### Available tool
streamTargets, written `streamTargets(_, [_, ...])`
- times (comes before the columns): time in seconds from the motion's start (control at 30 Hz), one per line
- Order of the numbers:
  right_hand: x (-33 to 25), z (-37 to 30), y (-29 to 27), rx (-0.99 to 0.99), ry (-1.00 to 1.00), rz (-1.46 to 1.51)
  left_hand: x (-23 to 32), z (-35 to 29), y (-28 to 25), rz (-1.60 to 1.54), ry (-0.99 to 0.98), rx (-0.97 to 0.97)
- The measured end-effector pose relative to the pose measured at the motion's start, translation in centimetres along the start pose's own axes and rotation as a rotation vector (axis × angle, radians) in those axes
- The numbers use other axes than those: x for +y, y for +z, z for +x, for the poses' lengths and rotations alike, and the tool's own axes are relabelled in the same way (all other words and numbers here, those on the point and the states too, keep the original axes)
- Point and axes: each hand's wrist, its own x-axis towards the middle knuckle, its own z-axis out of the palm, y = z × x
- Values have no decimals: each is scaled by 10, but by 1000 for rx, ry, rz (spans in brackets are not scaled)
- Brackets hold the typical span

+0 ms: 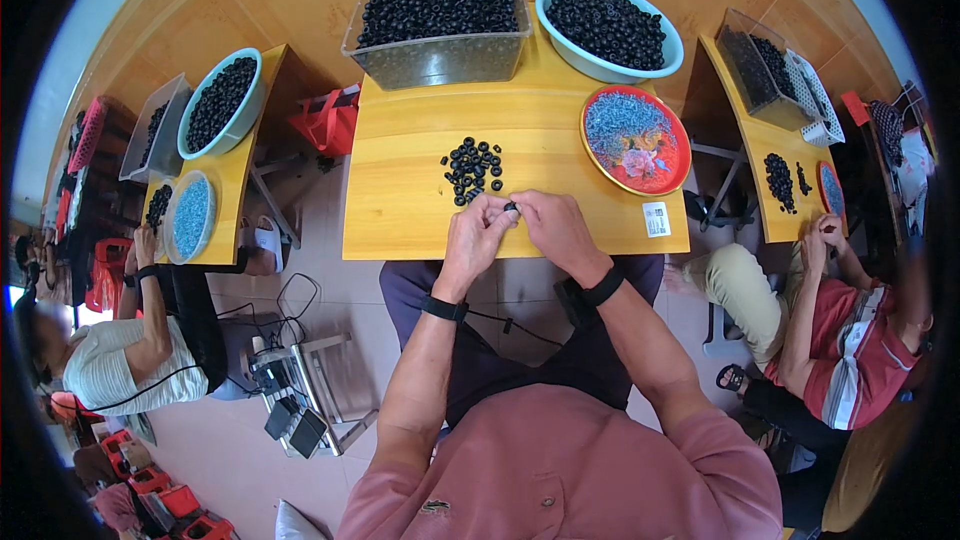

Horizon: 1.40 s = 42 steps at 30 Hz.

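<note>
A small black round part (511, 207) is pinched between the fingertips of both hands, just above the front edge of the yellow table (400, 225). My left hand (478, 238) closes on it from one side, thumb and forefinger pressed together. From the other side my right hand (558, 233) meets it with bent, closed fingers, which partly hide the part. Whether a smaller piece is also between the fingers is too small to tell. Just beyond my left hand lies a loose pile of black ring-shaped parts (468, 168).
A clear bin (440, 68) and a light-blue basin (600, 70), both full of black parts, stand at the back. A red tray (655, 180) of small bluish clear pieces is at right, near a white label (656, 220). People work at tables on both sides.
</note>
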Motion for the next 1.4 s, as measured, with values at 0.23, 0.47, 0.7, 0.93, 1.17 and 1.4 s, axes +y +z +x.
streamTargets(0.23, [-11, -6, 7, 15, -44, 5, -9, 6, -2, -61, -41, -2])
streamTargets(0.47, [11, 0, 5, 54, 90, 142, 12, 4, 0, 114, 119, -3])
streamTargets(0.7, [-6, 6, 0, 68, 255, 209, 17, -11, 0, 244, 179, 48])
streamTargets(0.93, [5, 3, 4, -19, 236, 271, 11, -9, 3, 277, 230, 69])
streamTargets(1.17, [20, 0, 13, -2, 224, 323, 14, -8, 5, 327, 213, 53])
streamTargets(1.4, [11, -2, 16, 10, 208, 233, 5, -6, 6, 379, 183, 47])
